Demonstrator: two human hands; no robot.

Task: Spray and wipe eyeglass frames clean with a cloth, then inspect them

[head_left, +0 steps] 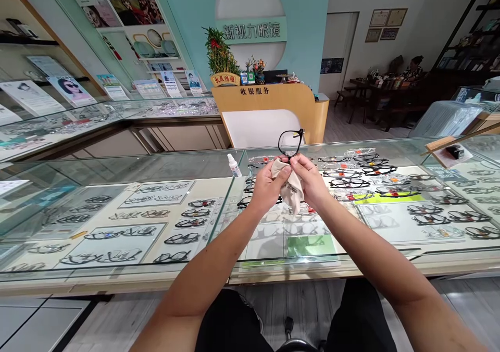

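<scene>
Both hands are raised together above the glass display counter. My left hand (269,185) is closed on a beige cloth (294,196), its thumb pressing the cloth near the glasses. Black-framed glasses (289,142) stick up above the fingers with one round lens in full view; the other lens is hidden by the hands and cloth. My right hand (309,179) pinches the lower part of the glasses, touching the cloth's edge. The cloth's loose end hangs down between the hands.
A white spray bottle (234,165) stands on the glass counter (156,159), left of my hands. Rows of glasses (378,170) lie inside the case. Beyond is a wooden reception desk (269,99). A person (414,70) sits at a table in the back right.
</scene>
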